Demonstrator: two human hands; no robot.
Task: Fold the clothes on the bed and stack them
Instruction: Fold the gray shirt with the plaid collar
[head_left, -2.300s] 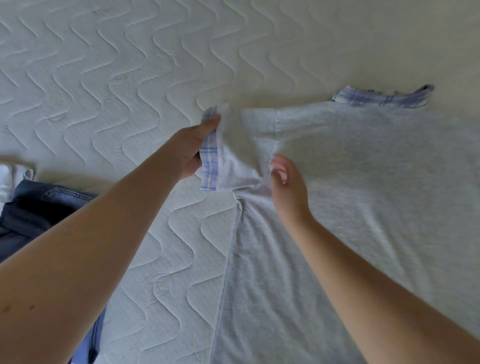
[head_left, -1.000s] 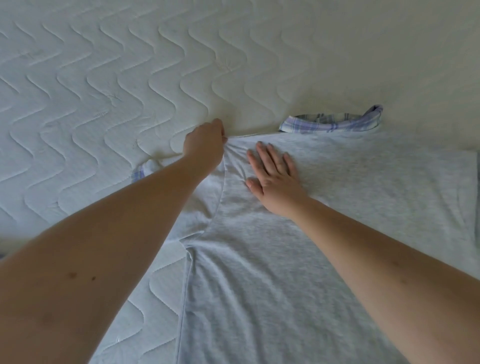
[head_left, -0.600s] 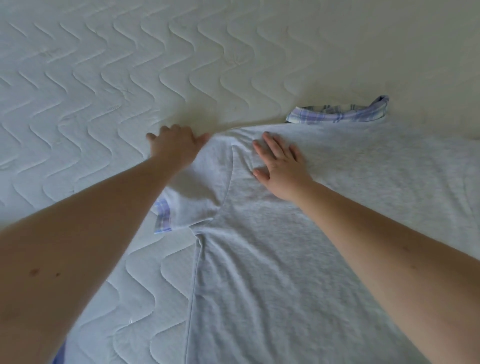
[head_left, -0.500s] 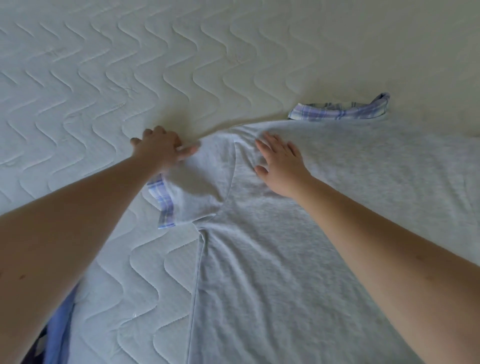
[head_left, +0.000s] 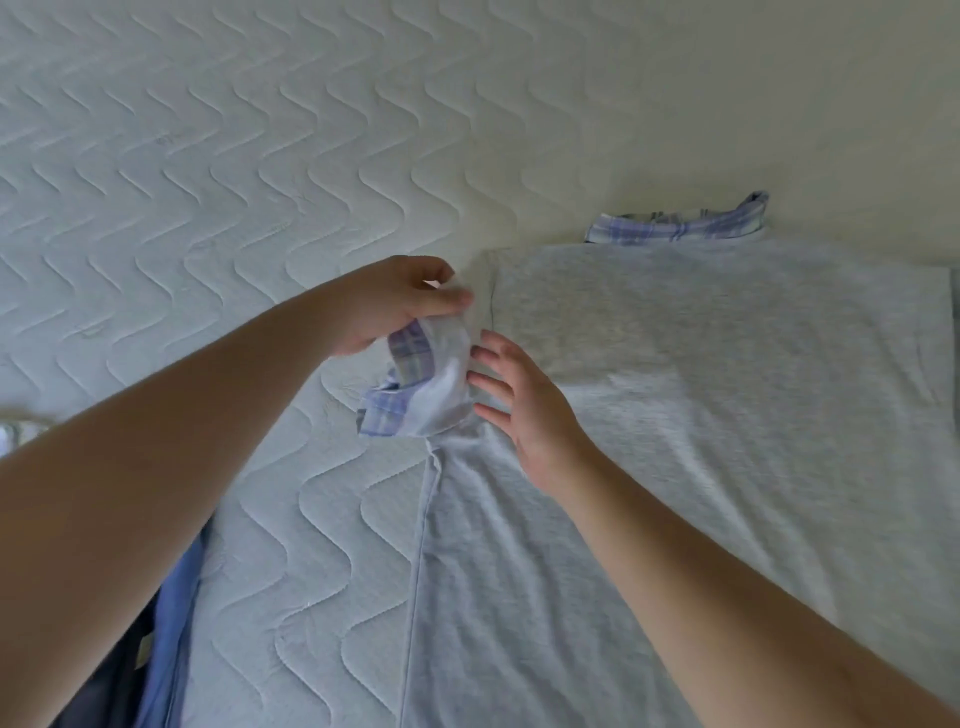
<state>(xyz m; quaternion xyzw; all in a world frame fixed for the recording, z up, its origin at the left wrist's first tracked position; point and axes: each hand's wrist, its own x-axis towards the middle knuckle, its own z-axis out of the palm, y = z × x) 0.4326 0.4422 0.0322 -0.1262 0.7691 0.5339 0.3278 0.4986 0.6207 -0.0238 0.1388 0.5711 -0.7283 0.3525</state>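
My left hand (head_left: 387, 306) is raised just off the bed (head_left: 208, 156), thumb and fingers curled round the short sleeve (head_left: 431, 384) of the grey T-shirt (head_left: 701, 389). I pinch it near the shoulder seam, so the sleeve stands up bunched, its plaid cuff (head_left: 395, 395) hanging toward me. My right hand (head_left: 524, 405) lies beside it on the shirt, fingers straight and spread, the tips touching the lifted sleeve where it joins the body — it grips nothing.

The T-shirt itself lies flat on the quilted bed, stretching from the bottom edge of the view up to its plaid collar (head_left: 675, 226) at the far end. There are no containers here. At the lower left, partly behind my left forearm, lies some blue and dark cloth (head_left: 166, 623) — perhaps more clothes, but too little shows to tell.

Half a second ago my left hand lay flat on the sleeve, pressing it out against the bed; now it has picked the sleeve up. My right hand has slid from the shoulder down toward the armpit seam.
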